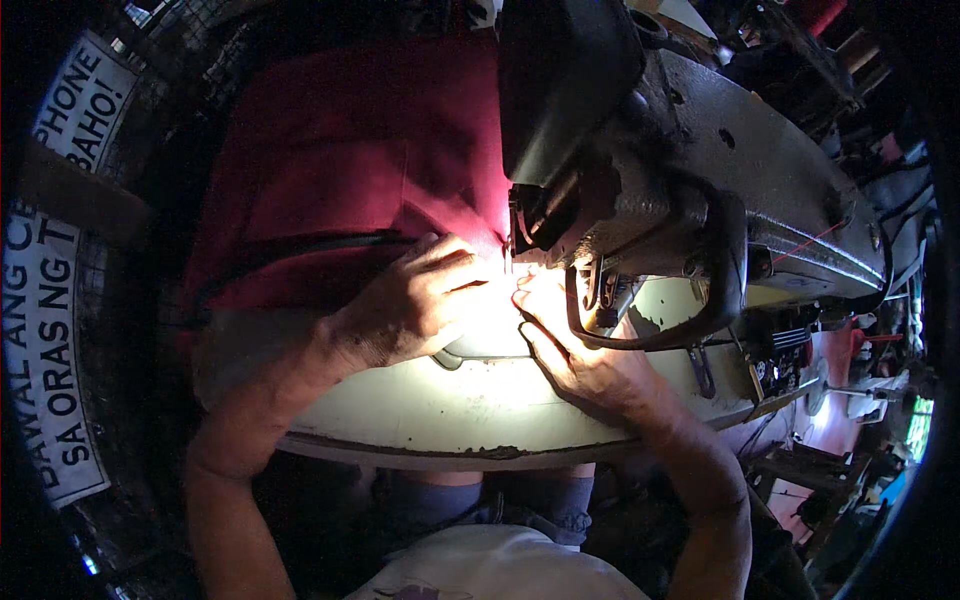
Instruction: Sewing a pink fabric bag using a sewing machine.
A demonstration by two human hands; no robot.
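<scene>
Under a dark industrial sewing machine point(630, 170) with a bright lamp at its needle, red fabric point(350, 150) with a black strip point(290, 248) across it lies on the pale table point(430, 405). My left hand point(415, 300) rests at the fabric's near edge, left of the needle, fingers curled, their tips washed out by glare. My right hand point(565, 355) is just right of the needle, below the machine head, fingers bent and close together at the lit spot. What either set of fingertips holds is hard to make out in the glare.
A black curved bar point(720, 290) loops from the machine beside my right hand. A dark control box point(780, 365) sits at the table's right end. Printed white signs point(55, 350) hang at the far left. Cluttered equipment point(880, 400) fills the right background. My legs show below the table edge.
</scene>
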